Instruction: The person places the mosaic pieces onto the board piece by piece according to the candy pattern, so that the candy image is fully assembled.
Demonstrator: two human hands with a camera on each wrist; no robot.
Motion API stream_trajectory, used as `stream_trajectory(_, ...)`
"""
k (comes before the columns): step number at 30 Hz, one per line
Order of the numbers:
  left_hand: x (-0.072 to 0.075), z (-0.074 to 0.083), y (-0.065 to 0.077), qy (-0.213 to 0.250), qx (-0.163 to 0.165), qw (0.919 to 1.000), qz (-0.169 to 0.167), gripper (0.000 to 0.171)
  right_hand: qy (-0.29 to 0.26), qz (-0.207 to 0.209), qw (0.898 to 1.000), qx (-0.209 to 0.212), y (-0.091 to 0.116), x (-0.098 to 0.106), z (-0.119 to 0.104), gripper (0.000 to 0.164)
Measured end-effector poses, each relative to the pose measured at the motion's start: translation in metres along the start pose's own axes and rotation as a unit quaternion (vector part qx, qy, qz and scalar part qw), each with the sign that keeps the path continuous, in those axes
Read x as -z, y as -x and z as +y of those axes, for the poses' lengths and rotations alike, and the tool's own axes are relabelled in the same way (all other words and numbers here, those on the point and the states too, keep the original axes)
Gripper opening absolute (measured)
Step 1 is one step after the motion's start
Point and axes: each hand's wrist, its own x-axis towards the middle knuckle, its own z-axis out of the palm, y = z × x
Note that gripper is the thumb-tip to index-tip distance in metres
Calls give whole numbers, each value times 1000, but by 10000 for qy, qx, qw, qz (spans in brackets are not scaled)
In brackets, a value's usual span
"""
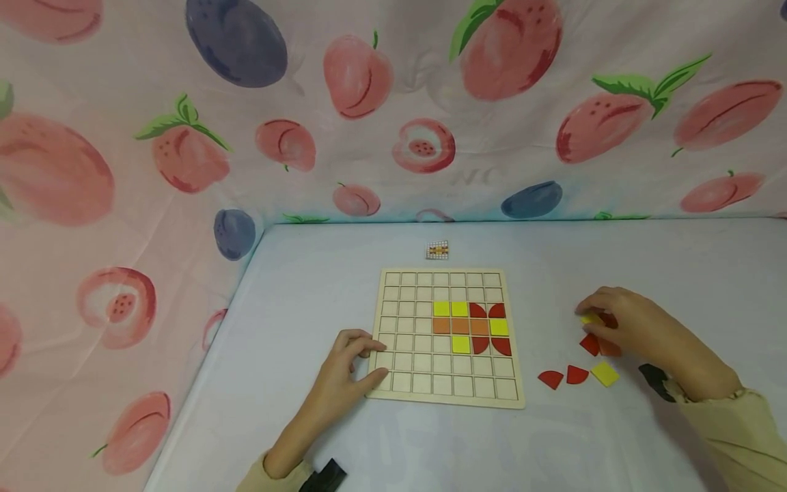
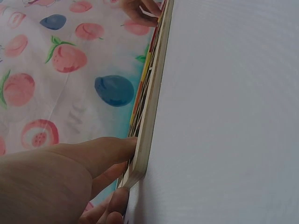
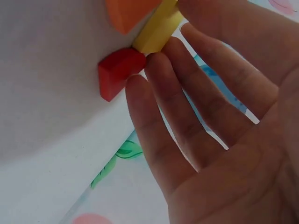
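Observation:
A square wooden grid board (image 1: 415, 383) lies on the table, with several yellow, orange and red tiles set in its right-hand cells. My left hand (image 1: 341, 372) rests at the board's left edge; its thumb and fingertips touch the edge in the left wrist view. To the right of the board, my right hand (image 1: 636, 328) pinches a yellow square tile (image 3: 161, 28) between thumb and index finger, low over the table. A red tile (image 3: 117, 70) touches its other fingertips, and an orange tile (image 3: 128, 14) lies close by. The palm side partly hides these tiles in the head view.
Two red quarter-round tiles, one a red quarter-circle (image 1: 576, 374), and a yellow tile (image 1: 605, 374) lie nearer the front. A small pattern card (image 1: 437, 250) sits behind the board. Fruit-printed cloth (image 1: 369, 157) stands along the back and left of the white table (image 1: 295, 273).

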Motion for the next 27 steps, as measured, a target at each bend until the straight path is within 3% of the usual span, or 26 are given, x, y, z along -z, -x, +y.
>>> stream_trajectory(8, 0, -1, 1, 12, -3, 10000, -7, 31, -229, -122, 9992, -293, -1, 0, 2, 24)
stream_trajectory(27, -1, -1, 0, 35, -16, 10000, -1, 31, -310, 35, 9988, -371, -1, 4, -2, 17)
